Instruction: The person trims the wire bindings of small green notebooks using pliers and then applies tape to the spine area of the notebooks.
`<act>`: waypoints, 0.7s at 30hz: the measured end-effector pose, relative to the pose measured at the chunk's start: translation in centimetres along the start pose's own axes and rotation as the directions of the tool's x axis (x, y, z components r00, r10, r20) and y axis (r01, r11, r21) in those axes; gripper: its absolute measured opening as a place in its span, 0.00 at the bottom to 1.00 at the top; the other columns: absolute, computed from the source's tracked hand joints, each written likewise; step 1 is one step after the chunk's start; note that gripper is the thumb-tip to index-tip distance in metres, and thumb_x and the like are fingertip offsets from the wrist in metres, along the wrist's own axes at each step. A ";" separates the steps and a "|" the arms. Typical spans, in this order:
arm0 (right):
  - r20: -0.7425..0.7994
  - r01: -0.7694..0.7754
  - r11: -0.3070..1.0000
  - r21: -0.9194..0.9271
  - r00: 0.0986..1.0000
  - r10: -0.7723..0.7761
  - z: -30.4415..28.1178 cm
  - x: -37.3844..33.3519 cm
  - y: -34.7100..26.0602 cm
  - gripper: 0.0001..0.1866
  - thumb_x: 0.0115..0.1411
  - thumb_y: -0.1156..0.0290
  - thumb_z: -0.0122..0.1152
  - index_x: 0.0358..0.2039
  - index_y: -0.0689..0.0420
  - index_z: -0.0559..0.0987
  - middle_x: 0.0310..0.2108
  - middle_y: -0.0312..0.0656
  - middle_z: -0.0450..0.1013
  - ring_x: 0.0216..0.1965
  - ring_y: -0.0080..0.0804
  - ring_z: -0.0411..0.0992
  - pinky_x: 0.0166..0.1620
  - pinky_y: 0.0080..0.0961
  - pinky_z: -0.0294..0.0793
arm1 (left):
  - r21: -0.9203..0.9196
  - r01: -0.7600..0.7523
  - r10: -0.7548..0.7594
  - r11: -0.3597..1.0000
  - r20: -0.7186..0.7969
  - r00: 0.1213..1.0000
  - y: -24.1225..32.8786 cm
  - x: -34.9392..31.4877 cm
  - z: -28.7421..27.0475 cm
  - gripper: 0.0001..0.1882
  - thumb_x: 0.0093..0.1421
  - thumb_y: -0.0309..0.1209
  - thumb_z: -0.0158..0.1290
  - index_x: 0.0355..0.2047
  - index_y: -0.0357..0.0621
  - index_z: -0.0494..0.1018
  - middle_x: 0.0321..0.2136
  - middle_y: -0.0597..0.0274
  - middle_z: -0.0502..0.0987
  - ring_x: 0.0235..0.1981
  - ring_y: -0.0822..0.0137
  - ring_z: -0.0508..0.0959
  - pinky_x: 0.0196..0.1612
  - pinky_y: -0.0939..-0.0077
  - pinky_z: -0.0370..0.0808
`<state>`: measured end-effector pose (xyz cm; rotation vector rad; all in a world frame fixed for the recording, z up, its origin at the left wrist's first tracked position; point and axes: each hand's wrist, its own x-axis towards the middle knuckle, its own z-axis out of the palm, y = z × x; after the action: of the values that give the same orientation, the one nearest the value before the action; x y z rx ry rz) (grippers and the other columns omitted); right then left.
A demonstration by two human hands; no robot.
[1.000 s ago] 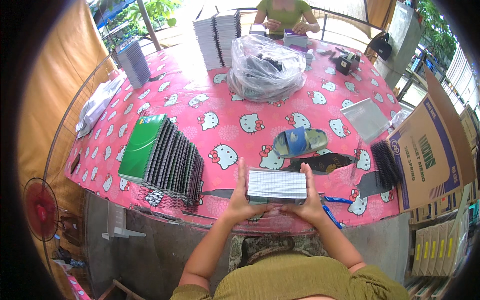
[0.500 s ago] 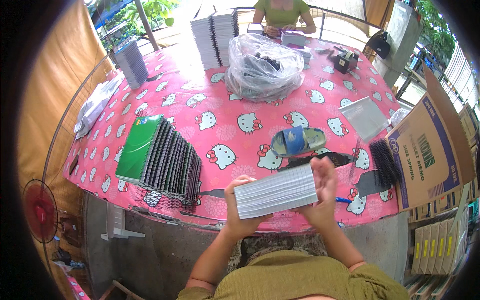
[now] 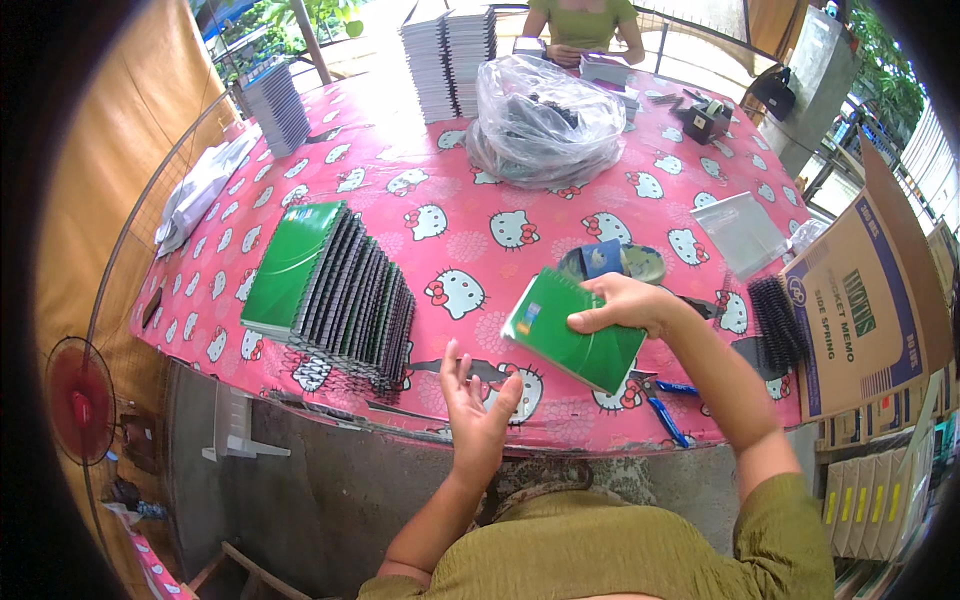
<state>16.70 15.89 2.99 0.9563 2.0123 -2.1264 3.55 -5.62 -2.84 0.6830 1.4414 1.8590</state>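
Note:
My right hand [image 3: 630, 303] grips a green-covered notebook [image 3: 578, 335] from its far right edge, thumb on top of the cover. It is tilted over the near middle of the table, and I cannot tell whether more lie under it. My left hand [image 3: 478, 405] is open, palm up with the fingers apart, just left of the notebook and not touching it. Blue-handled pliers [image 3: 668, 408] lie by the table's near edge, right of the notebook. To the left stands a leaning pile of green spiral notebooks [image 3: 325, 290], black coils facing right.
A blue slipper [image 3: 605, 260] lies behind the notebook. Black coils [image 3: 778, 325] rest against a cardboard box [image 3: 850, 300] at right. Farther back are a clear plastic bag [image 3: 540, 130], tall notebook stacks [image 3: 445, 70], a tape dispenser [image 3: 705, 120] and another person [image 3: 585, 30].
The paper block held between both hands, page edges up, is gone from that pose; a green cover now faces up in my right hand. My left hand has let go. The pliers have come into sight.

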 end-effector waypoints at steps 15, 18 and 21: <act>-0.005 0.046 0.115 -0.992 0.912 -0.411 6.1 1.2 -3.9 0.36 0.43 0.52 0.73 0.50 0.57 0.74 0.45 0.46 0.70 0.51 0.43 0.68 0.52 0.35 0.70 | 0.601 -0.136 0.036 0.787 0.176 0.984 -5.2 2.6 -1.9 0.40 0.52 0.31 0.65 0.60 0.33 0.56 0.46 0.53 0.74 0.49 0.67 0.73 0.49 0.71 0.73; 0.137 0.191 0.039 -0.981 0.820 -0.556 8.7 0.7 -2.2 0.28 0.46 0.61 0.70 0.49 0.55 0.75 0.45 0.46 0.70 0.48 0.44 0.69 0.51 0.36 0.71 | 0.397 -0.031 -0.033 0.917 0.154 0.988 -5.2 2.8 -2.1 0.41 0.53 0.31 0.64 0.61 0.34 0.54 0.51 0.50 0.71 0.49 0.64 0.74 0.52 0.67 0.69; 0.124 0.145 0.006 -0.989 0.867 -0.483 9.5 1.8 -0.1 0.21 0.49 0.67 0.67 0.45 0.52 0.78 0.44 0.46 0.70 0.45 0.44 0.71 0.48 0.38 0.73 | 0.282 -0.015 -0.029 0.959 0.154 0.988 -5.5 2.9 -2.5 0.39 0.54 0.28 0.62 0.62 0.34 0.54 0.54 0.47 0.68 0.49 0.62 0.74 0.50 0.68 0.71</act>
<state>11.50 7.78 1.83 0.4306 3.1297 -0.0415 0.86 -4.08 -8.77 0.9387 1.6175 1.5690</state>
